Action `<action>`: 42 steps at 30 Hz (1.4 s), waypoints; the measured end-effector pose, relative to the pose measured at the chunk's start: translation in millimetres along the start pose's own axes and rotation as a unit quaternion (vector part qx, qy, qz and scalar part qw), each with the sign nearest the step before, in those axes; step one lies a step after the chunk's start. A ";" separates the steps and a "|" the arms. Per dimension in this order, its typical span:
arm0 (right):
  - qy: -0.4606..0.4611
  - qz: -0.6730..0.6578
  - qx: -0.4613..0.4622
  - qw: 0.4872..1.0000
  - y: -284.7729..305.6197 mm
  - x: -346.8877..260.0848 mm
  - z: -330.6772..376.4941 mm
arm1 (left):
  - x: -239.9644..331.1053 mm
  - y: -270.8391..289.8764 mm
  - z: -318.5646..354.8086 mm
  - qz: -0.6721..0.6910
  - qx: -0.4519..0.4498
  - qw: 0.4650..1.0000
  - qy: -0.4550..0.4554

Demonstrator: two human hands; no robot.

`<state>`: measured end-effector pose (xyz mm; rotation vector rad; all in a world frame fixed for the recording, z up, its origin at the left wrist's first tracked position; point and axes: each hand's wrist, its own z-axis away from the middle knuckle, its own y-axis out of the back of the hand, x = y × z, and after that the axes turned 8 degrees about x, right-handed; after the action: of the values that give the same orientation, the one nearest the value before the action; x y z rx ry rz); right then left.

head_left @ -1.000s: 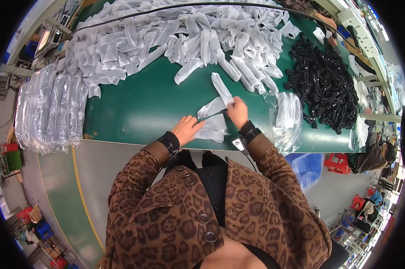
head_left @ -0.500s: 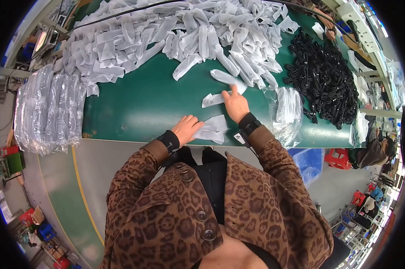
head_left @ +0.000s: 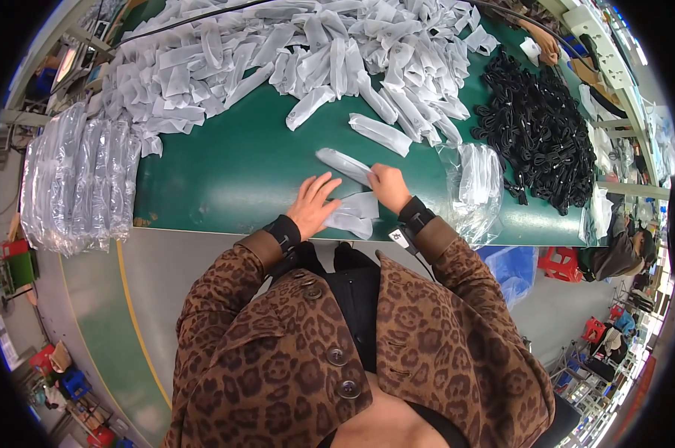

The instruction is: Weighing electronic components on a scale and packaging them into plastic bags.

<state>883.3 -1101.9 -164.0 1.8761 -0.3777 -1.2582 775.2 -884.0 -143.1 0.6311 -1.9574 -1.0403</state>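
My right hand (head_left: 390,188) is closed on the near end of a slim frosted white pouch (head_left: 342,163), whose other end points away to the left. My left hand (head_left: 313,206) has its fingers spread, with the fingertips close to two frosted pouches (head_left: 354,214) lying near the table's front edge. Whether it touches them I cannot tell. Beyond the held pouch, another filled pouch (head_left: 380,134) lies on the green table (head_left: 225,175). A dark band is on each of my wrists.
A broad heap of frosted pouches (head_left: 203,71) covers the far side. Bundled black cables (head_left: 535,127) are piled at the right. Clear bags of packed pouches stand left (head_left: 79,183) and right (head_left: 478,183). Another person's hand (head_left: 544,46) shows at the far right.
My right hand has come nearer and lifted a pouch by its end, turning it. The farther pouch now lies free of my fingers. My left hand's fingers have spread and moved slightly away.
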 end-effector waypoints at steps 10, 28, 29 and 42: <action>0.107 -0.026 -0.132 0.985 8.6 7.9 8.8 | 0.3 13.0 -18.6 0.002 0.011 0.999 0.030; 0.055 0.057 0.007 0.997 11.2 16.9 -10.3 | -5.2 8.9 -25.7 0.056 0.008 0.998 0.016; 0.055 0.059 0.005 0.997 7.5 11.4 0.7 | -3.1 13.4 -29.6 0.045 -0.001 0.999 0.016; 0.031 0.028 -0.149 0.988 0.2 4.2 -6.9 | -16.9 0.4 -15.6 0.105 0.016 0.994 0.033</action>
<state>891.2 -1101.5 -165.4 1.6337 -0.1953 -1.1460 797.4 -878.4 -144.8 0.4577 -1.9390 -0.8500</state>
